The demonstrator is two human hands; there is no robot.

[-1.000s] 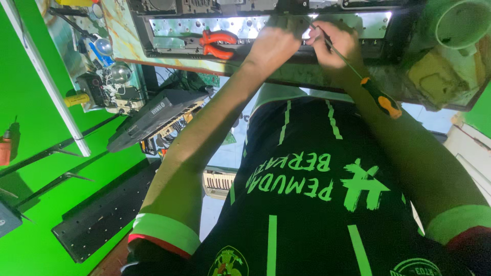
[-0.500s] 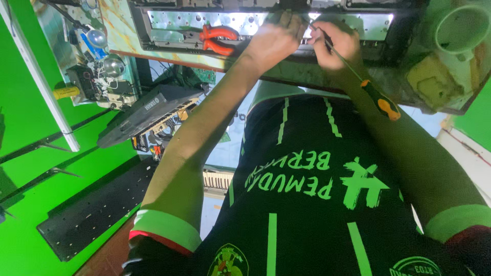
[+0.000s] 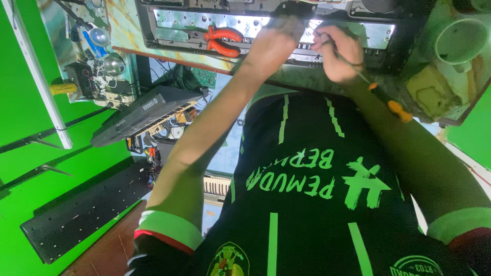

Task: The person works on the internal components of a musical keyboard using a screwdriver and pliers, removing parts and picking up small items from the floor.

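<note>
An opened electronic chassis with a shiny metal base lies on the bench in front of me. My left hand is blurred and rests on its near edge, fingers curled by a dark part; whether it grips that part is unclear. Just to the right, my right hand holds a thin screwdriver with a black and orange handle, its shaft pointing into the chassis. Red-handled pliers lie inside the chassis to the left of my hands.
A pale green cup stands at the right on a worn bench. A dark keyboard casing leans at the left, above a black perforated panel. Round lamps, wires, a yellow-handled tool and a white bar crowd the left.
Both hands have stayed at the chassis; the left hand has edged slightly toward its top. The view has drifted a little, so the left-side clutter sits lower.
</note>
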